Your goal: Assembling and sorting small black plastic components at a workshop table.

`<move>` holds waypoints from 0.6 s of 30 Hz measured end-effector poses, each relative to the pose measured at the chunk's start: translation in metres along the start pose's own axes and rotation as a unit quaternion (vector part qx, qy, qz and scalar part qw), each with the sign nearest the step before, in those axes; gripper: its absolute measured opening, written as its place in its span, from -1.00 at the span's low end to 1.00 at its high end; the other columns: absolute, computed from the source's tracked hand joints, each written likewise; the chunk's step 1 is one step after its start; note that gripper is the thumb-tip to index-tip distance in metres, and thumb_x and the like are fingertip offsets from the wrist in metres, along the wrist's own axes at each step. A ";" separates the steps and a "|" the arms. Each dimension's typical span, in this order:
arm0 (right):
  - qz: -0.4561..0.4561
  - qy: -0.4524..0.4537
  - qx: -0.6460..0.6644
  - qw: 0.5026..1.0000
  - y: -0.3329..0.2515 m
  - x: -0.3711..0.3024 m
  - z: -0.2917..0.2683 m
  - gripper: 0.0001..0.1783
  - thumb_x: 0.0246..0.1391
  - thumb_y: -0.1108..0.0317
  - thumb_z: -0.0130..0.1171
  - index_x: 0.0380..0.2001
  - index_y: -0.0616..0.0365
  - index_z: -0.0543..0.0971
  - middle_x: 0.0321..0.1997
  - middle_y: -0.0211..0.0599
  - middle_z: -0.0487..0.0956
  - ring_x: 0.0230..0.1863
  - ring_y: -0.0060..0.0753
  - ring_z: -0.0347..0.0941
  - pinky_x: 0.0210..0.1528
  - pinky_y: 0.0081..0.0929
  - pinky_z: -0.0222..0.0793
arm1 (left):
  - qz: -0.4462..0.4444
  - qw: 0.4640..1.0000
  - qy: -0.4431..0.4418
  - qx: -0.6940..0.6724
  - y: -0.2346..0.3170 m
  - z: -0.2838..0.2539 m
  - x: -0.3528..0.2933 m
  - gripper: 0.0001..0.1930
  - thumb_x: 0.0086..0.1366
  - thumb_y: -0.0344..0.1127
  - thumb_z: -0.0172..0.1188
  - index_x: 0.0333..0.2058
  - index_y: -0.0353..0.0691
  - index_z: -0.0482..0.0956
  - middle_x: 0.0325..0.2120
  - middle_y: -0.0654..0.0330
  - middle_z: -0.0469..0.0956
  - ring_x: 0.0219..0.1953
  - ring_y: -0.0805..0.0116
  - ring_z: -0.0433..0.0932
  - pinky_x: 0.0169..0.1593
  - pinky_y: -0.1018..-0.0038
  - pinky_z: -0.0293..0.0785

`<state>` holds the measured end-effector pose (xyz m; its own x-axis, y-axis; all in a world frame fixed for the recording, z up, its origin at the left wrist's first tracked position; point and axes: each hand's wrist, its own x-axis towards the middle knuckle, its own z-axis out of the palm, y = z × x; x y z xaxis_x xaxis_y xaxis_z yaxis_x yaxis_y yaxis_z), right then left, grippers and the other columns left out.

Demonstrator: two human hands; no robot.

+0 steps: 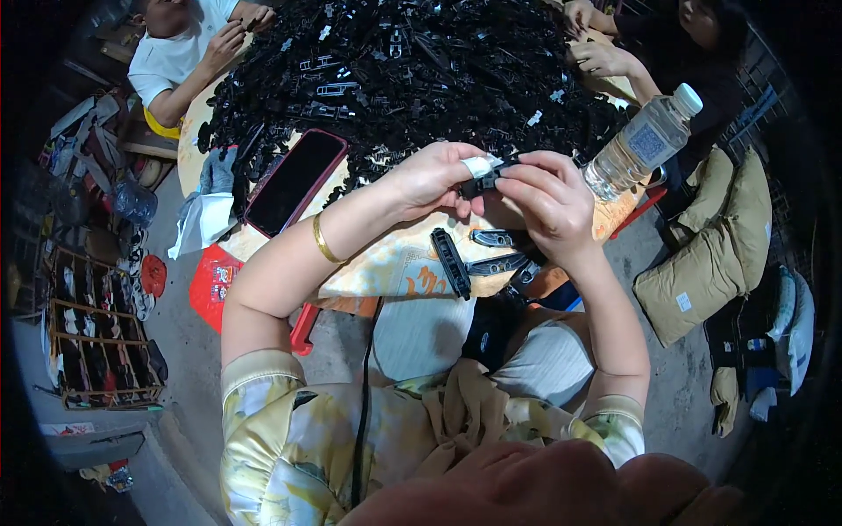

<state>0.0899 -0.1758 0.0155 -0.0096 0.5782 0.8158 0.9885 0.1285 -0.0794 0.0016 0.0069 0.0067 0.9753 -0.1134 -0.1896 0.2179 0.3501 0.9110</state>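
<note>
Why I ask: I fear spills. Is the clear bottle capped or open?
Capped: a pale cap covers the mouth of the clear bottle; tightness unclear.

Wearer: 2 hands, i.e. 1 L hand (434, 180) + 1 R hand (557, 203); 1 gold bangle (325, 240), 1 white thumb wrap (476, 166). Btwn hands: 1 sm. blk plastic pc (481, 183). 1 tbl (351, 279); on it 1 smartphone (296, 182), 1 clear water btl (645, 145) w/ 1 cap (687, 99). Nr edge: min. 3 longer blk pcs (451, 263). 1 lg. blk heap (421, 79), pcs too many to count. Co-workers (180, 57): 2, w/ 4 hands (605, 60) visible. Racks: 1 shoe rack (101, 314).
</note>
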 end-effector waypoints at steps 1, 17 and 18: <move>-0.014 -0.004 -0.012 1.000 0.000 0.001 0.000 -0.69 -0.35 0.49 0.30 -0.38 0.11 0.59 -0.33 -0.32 0.58 -0.25 -0.18 0.47 -0.26 -0.37 0.45 | -0.008 1.000 -0.005 -0.001 0.001 -0.001 -0.001 -0.81 0.33 -0.36 -0.06 -0.20 -0.37 0.39 -0.49 0.11 0.52 -0.59 0.44 0.55 -0.60 0.66 0.49; -0.003 -0.008 -0.027 1.000 -0.005 -0.004 0.001 -0.73 -0.24 0.53 0.25 -0.34 0.21 0.55 -0.32 -0.27 0.57 -0.30 -0.18 0.49 -0.32 -0.45 0.46 | 0.079 0.966 0.002 0.246 0.004 0.002 -0.012 -0.68 0.15 -0.46 0.16 -0.10 -0.41 0.43 -0.38 0.17 0.57 -0.33 0.54 0.53 -0.24 0.61 0.51; 0.125 -0.049 0.059 0.989 -0.005 -0.007 0.002 -0.71 -0.20 0.52 0.26 -0.29 0.25 0.54 -0.31 -0.25 0.57 -0.30 -0.25 0.50 -0.30 -0.49 0.46 | 0.110 0.941 0.018 0.318 0.004 0.006 -0.014 -0.68 0.14 -0.45 0.17 -0.11 -0.40 0.44 -0.38 0.19 0.57 -0.31 0.57 0.51 -0.22 0.63 0.48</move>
<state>0.0849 -0.1793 0.0092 0.2131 0.6785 0.7030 0.9373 0.0610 -0.3431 -0.0109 0.0048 0.0153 0.9973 -0.0681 0.0267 -0.0441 -0.2683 0.9623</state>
